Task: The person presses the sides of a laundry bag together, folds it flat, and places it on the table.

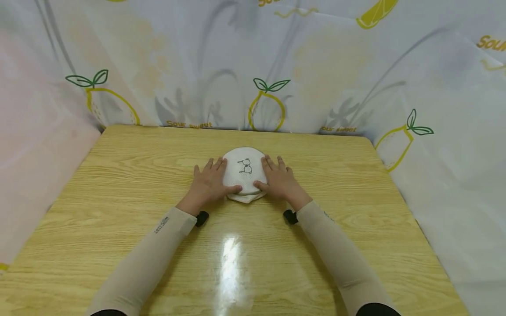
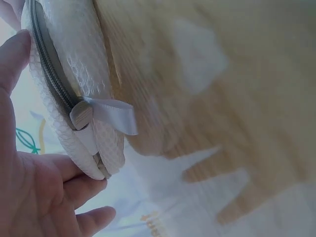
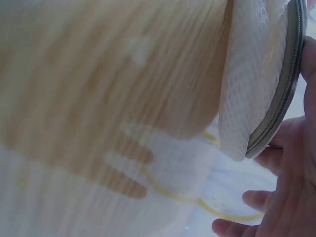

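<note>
A round white mesh laundry bag (image 1: 244, 175) lies on the table between the two hands, a dark line drawing on its top. Its grey zipper (image 2: 54, 64) runs round the side; the left wrist view shows the slider and a pale ribbon tab (image 2: 116, 114). My left hand (image 1: 208, 182) touches the bag's left side, thumb along the near edge and fingers spread, pointing away. On the opposite side my right hand (image 1: 282, 182) rests against the bag in the same way, thumb on the near part. In the right wrist view, the bag's edge partly hides some fingers.
The glossy wooden table (image 1: 118, 197) reflects light near its front. Behind it hangs a white curtain (image 1: 336, 66) printed with lemons, reaching round both sides. A small black wrist device (image 1: 202, 218) sits under the left wrist, another (image 1: 290, 217) under the right.
</note>
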{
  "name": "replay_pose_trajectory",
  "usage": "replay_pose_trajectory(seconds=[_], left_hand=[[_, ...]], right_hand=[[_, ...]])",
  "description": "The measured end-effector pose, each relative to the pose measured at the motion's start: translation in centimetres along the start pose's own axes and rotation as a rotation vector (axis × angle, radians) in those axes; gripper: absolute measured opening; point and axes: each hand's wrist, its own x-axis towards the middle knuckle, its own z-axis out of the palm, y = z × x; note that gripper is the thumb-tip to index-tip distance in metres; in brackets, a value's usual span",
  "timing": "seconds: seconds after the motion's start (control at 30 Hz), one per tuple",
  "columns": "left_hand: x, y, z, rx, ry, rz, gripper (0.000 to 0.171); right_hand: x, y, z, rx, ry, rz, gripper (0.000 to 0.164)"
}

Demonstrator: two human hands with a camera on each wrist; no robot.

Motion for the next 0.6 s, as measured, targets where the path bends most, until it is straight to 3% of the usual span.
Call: replay_pose_trajectory(seconds=[0.17, 0.3, 0.6], left_hand=[[0.5, -0.1, 0.0, -0.001, 0.065, 0.037, 0.111], [-0.1, -0.7, -0.3, 0.010, 0.153, 0.056, 0.111], [-2.1, -2.0, -2.2, -0.022, 0.302, 0.117, 0.102]], right_hand=[[0.2, 0.6, -0.2, 0.021, 0.028, 0.011, 0.088], [-0.3, 0.6, -0.5, 0.044, 0.045, -0.017, 0.085], [-1.8, 1.1, -3.2, 0.119, 0.287, -0.106, 0.071]])
